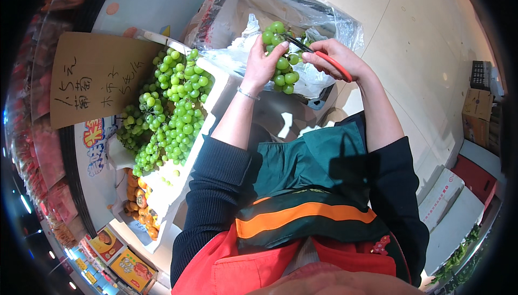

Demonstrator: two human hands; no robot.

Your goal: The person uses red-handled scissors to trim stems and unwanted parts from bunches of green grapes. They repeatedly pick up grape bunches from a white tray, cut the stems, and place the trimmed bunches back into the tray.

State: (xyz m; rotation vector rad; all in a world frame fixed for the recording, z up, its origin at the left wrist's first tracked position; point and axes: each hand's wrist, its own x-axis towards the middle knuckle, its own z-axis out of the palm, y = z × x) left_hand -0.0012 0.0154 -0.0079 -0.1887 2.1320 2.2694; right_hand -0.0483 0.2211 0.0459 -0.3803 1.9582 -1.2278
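My left hand (pixel 263 62) grips a bunch of green grapes (pixel 287 76) near its top, with the fruit hanging below the fingers. My right hand (pixel 335 57) is closed round the red handles of a pair of scissors (pixel 335 66). Their dark blades point left and reach the upper part of the bunch, by the stems; whether they touch a stem is too small to tell. Beneath both hands stands a bin lined with clear plastic (pixel 345 22), holding crumpled white wrapping (pixel 249 29) and scraps.
To the left, a white foam box (pixel 218 87) is heaped with green grapes (pixel 181 109). A handwritten cardboard sign (pixel 89 82) leans beside it. Orange persimmons (pixel 141 200) lie nearer me. White cartons (pixel 442 200) and brown boxes (pixel 477 109) stand at the right on a tiled floor (pixel 415 52).
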